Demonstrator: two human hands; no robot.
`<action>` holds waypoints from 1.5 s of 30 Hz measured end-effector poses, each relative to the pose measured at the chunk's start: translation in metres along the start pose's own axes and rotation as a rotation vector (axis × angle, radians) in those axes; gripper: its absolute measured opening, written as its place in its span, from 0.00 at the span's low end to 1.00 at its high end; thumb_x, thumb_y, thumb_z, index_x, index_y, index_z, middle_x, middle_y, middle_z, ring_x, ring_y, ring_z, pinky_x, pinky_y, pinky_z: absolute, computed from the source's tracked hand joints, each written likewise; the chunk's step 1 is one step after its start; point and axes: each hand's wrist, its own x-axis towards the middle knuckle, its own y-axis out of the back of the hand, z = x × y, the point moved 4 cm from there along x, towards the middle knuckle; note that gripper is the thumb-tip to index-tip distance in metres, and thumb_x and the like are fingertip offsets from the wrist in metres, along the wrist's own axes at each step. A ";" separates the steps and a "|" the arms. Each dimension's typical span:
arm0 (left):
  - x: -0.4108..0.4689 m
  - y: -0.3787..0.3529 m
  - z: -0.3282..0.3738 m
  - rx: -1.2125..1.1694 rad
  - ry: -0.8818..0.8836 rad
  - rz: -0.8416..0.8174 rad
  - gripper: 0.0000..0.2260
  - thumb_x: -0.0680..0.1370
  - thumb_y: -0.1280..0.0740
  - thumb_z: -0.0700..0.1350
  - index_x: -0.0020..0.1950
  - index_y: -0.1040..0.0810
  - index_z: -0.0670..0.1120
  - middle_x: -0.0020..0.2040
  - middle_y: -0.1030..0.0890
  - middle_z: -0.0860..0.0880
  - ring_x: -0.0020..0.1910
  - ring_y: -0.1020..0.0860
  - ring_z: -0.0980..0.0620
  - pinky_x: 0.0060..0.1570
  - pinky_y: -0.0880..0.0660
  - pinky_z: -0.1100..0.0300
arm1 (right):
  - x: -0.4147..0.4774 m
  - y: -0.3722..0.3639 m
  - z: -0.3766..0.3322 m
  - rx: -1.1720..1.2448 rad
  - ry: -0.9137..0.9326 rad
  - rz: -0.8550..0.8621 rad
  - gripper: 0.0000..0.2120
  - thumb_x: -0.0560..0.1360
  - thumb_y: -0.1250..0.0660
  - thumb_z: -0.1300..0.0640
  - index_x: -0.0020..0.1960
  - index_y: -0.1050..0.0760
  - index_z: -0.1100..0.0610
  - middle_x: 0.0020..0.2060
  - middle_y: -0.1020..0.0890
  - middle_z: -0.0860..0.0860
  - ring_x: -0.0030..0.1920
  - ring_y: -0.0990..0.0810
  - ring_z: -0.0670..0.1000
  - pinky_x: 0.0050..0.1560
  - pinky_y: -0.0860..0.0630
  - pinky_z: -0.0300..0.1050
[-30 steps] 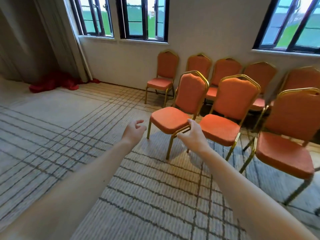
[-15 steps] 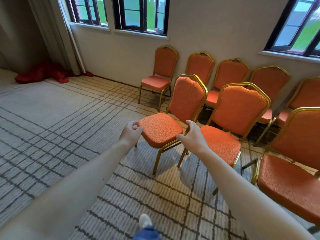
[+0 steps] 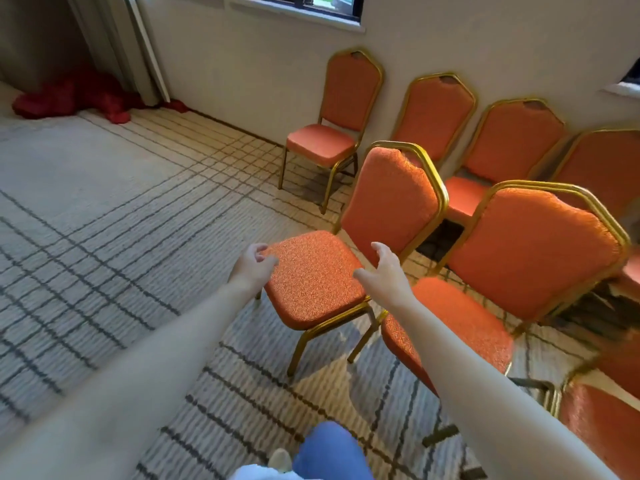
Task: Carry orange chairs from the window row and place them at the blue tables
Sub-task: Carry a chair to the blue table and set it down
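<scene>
- Left hand [image 3: 254, 268] at the front-left corner of the nearest orange padded chair with gold metal frame [image 3: 311, 275]; fingers curled, tips against the seat edge; cannot tell whether they actually grip it.
- Right hand [image 3: 386, 271] over the seat's right edge, close to the backrest; fingers spread and loosely bent, holding nothing.
- Same chair on the grey grid-patterned carpet [image 3: 104, 209], just forward of the wall row; rear legs hidden behind the seat.
- Second orange chair [image 3: 519, 251] just beside it on the right, seat partly covered by the right forearm.
- Third orange chair [image 3: 602, 424] at lower right, blurred and cut off.
- Row of orange chairs [image 3: 349, 95] against the white wall; those further right partly hidden behind the two front backrests.
- Dark-framed window [image 3: 298, 8] cropped at the top.
- Red cloth heap [image 3: 69, 98] below a pale curtain [image 3: 114, 46], shape unclear.
- Blue trouser leg [image 3: 329, 452] cropped at the bottom edge.
</scene>
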 end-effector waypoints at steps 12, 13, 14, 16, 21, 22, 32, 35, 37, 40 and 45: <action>0.189 -0.058 -0.005 -0.102 0.256 0.292 0.17 0.77 0.34 0.44 0.66 0.28 0.44 0.52 0.24 0.47 0.51 0.24 0.49 0.48 0.34 0.62 | 0.263 -0.026 0.020 -0.063 0.070 -0.230 0.30 0.78 0.35 0.53 0.76 0.43 0.54 0.73 0.37 0.52 0.41 0.29 0.42 0.35 0.32 0.32; 0.202 -0.064 -0.005 -0.113 0.283 0.316 0.18 0.77 0.33 0.44 0.66 0.28 0.43 0.52 0.23 0.47 0.53 0.23 0.48 0.49 0.33 0.62 | 0.283 -0.027 0.023 -0.067 0.062 -0.252 0.31 0.78 0.34 0.53 0.77 0.43 0.53 0.73 0.37 0.51 0.42 0.29 0.43 0.36 0.32 0.31; 0.216 -0.070 -0.006 -0.127 0.304 0.346 0.19 0.77 0.33 0.45 0.67 0.28 0.43 0.53 0.23 0.47 0.54 0.23 0.47 0.50 0.32 0.61 | 0.304 -0.030 0.025 -0.066 0.064 -0.267 0.31 0.78 0.34 0.53 0.77 0.43 0.53 0.74 0.37 0.51 0.47 0.27 0.44 0.40 0.31 0.32; 0.239 -0.080 -0.009 -0.157 0.353 0.399 0.18 0.78 0.34 0.44 0.67 0.29 0.42 0.52 0.25 0.48 0.48 0.23 0.52 0.45 0.31 0.64 | 0.342 -0.038 0.033 -0.074 0.057 -0.296 0.32 0.77 0.34 0.52 0.76 0.42 0.54 0.74 0.37 0.53 0.58 0.27 0.50 0.50 0.30 0.41; 0.284 -0.101 -0.039 -0.185 0.452 0.476 0.18 0.77 0.34 0.38 0.68 0.29 0.39 0.53 0.25 0.45 0.51 0.26 0.50 0.48 0.35 0.66 | 0.414 -0.070 0.062 -0.135 0.022 -0.379 0.32 0.76 0.34 0.52 0.76 0.42 0.54 0.74 0.36 0.54 0.63 0.28 0.53 0.57 0.29 0.49; 0.291 -0.105 -0.048 -0.191 0.474 0.478 0.18 0.77 0.35 0.37 0.68 0.29 0.39 0.54 0.25 0.44 0.51 0.27 0.52 0.48 0.36 0.68 | 0.426 -0.077 0.069 -0.149 0.014 -0.389 0.32 0.76 0.34 0.51 0.76 0.42 0.54 0.74 0.36 0.53 0.67 0.30 0.53 0.61 0.29 0.50; 0.379 -0.148 -0.159 -0.143 0.578 0.502 0.20 0.78 0.36 0.34 0.69 0.31 0.36 0.56 0.26 0.43 0.48 0.28 0.53 0.35 0.36 0.84 | 0.519 -0.169 0.151 -0.211 -0.083 -0.408 0.32 0.73 0.32 0.52 0.74 0.37 0.55 0.68 0.30 0.56 0.69 0.31 0.56 0.68 0.32 0.53; 0.399 -0.160 -0.198 -0.111 0.598 0.518 0.19 0.77 0.35 0.35 0.68 0.29 0.36 0.59 0.24 0.40 0.47 0.27 0.54 0.37 0.35 0.79 | 0.543 -0.202 0.183 -0.218 -0.107 -0.413 0.32 0.73 0.32 0.53 0.74 0.38 0.56 0.68 0.29 0.57 0.68 0.31 0.57 0.68 0.33 0.52; 0.409 -0.167 -0.223 -0.094 0.599 0.533 0.18 0.77 0.34 0.36 0.67 0.28 0.38 0.61 0.23 0.40 0.51 0.27 0.52 0.47 0.34 0.71 | 0.559 -0.223 0.202 -0.200 -0.138 -0.412 0.32 0.74 0.31 0.54 0.75 0.39 0.59 0.69 0.30 0.58 0.70 0.32 0.57 0.69 0.35 0.50; 0.421 -0.174 -0.258 -0.075 0.588 0.539 0.18 0.77 0.32 0.39 0.66 0.27 0.42 0.62 0.23 0.41 0.56 0.24 0.50 0.57 0.31 0.61 | 0.582 -0.249 0.227 -0.170 -0.152 -0.382 0.33 0.74 0.30 0.53 0.74 0.38 0.61 0.68 0.29 0.59 0.70 0.32 0.57 0.70 0.36 0.51; 0.434 -0.182 -0.295 0.000 0.626 0.557 0.23 0.76 0.30 0.50 0.68 0.29 0.46 0.65 0.25 0.43 0.63 0.26 0.48 0.66 0.31 0.52 | 0.606 -0.274 0.256 -0.126 -0.181 -0.304 0.32 0.72 0.28 0.48 0.70 0.35 0.61 0.65 0.26 0.59 0.67 0.29 0.58 0.69 0.34 0.55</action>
